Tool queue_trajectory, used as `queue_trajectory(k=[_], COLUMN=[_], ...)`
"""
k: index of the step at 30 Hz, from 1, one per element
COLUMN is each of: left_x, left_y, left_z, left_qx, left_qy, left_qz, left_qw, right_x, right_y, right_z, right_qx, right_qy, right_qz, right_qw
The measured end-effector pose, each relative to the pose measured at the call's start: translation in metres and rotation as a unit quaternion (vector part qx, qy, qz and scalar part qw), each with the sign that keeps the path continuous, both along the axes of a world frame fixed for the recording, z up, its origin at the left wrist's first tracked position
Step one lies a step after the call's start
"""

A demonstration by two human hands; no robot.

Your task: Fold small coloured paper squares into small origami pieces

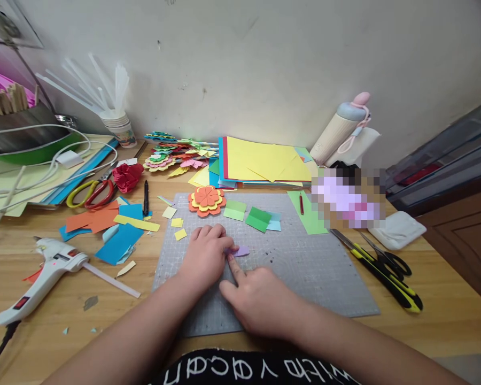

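A small purple piece of paper point(242, 251) lies on the grey cutting mat point(304, 283), partly covered by my fingers. My left hand point(207, 250) is closed over its left end, fingers curled and pressing it against the mat. With its index finger stretched out, my right hand point(260, 294) touches the paper's lower edge; its thumb is apart and the other fingers are bent. Just beyond are a layered orange and yellow paper flower point(207, 200), a folded light green paper point(235, 210), a folded dark green paper point(258, 219) and small yellow squares point(180, 234).
At the left lie a hot glue gun point(44, 267), blue paper scraps point(120, 243) and scissors point(90, 193). A yellow-black utility knife point(388, 278) and black scissors point(390, 262) rest at the right. Behind are stacked coloured paper point(264, 158), finished paper flowers point(164, 160) and a bottle point(339, 131).
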State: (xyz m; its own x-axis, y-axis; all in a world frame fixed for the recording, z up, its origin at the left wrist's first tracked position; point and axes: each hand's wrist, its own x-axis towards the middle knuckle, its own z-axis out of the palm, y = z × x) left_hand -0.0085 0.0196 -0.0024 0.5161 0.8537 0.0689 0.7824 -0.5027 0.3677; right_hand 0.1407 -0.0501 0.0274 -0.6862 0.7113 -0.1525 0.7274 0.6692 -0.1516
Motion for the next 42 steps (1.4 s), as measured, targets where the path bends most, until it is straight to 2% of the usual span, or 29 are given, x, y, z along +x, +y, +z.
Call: queue_trajectory(k=[5, 9, 12, 17, 19, 24, 27, 33, 37, 40, 42], left_x=[-0.001, 0.000, 0.000, 0.001, 0.002, 0.003, 0.004, 0.002, 0.000, -0.001, -0.002], left_y=[0.000, 0.001, 0.001, 0.001, 0.001, -0.001, -0.001, -0.001, 0.001, 0.003, 0.004], left_z=[-0.001, 0.000, 0.001, 0.002, 0.002, 0.005, 0.006, 0.003, -0.003, -0.006, -0.007], left_qx=[0.004, 0.005, 0.007, 0.010, 0.013, 0.021, 0.021, 0.011, -0.007, -0.021, -0.031], left_qy=[-0.004, -0.004, -0.004, -0.001, 0.003, 0.013, 0.013, -0.012, -0.054, -0.090, -0.115], left_qz=[0.000, -0.004, -0.003, -0.001, -0.004, -0.006, -0.008, -0.002, 0.003, 0.006, 0.010], left_qw=[1.000, 1.000, 1.000, 1.000, 1.000, 1.000, 1.000, 1.000, 0.998, 0.996, 0.993], right_x=[0.025, 0.032, 0.030, 0.026, 0.026, 0.032, 0.036, 0.040, 0.037, 0.034, 0.031], right_y=[-0.011, -0.013, -0.010, -0.007, -0.005, 0.004, 0.008, 0.004, 0.006, 0.015, 0.023], right_z=[-0.005, -0.015, -0.020, -0.020, -0.017, -0.010, -0.011, -0.018, -0.017, -0.013, -0.013], right_qx=[-0.043, -0.032, -0.023, -0.020, -0.032, -0.105, -0.125, -0.117, -0.105, -0.049, 0.015], right_qy=[0.111, 0.153, 0.147, 0.117, 0.115, 0.166, 0.194, 0.187, 0.211, 0.206, 0.207], right_qz=[-0.098, -0.171, -0.175, -0.144, -0.165, -0.316, -0.354, -0.357, -0.357, -0.344, -0.277], right_qw=[0.988, 0.973, 0.973, 0.982, 0.979, 0.928, 0.906, 0.908, 0.904, 0.915, 0.938])
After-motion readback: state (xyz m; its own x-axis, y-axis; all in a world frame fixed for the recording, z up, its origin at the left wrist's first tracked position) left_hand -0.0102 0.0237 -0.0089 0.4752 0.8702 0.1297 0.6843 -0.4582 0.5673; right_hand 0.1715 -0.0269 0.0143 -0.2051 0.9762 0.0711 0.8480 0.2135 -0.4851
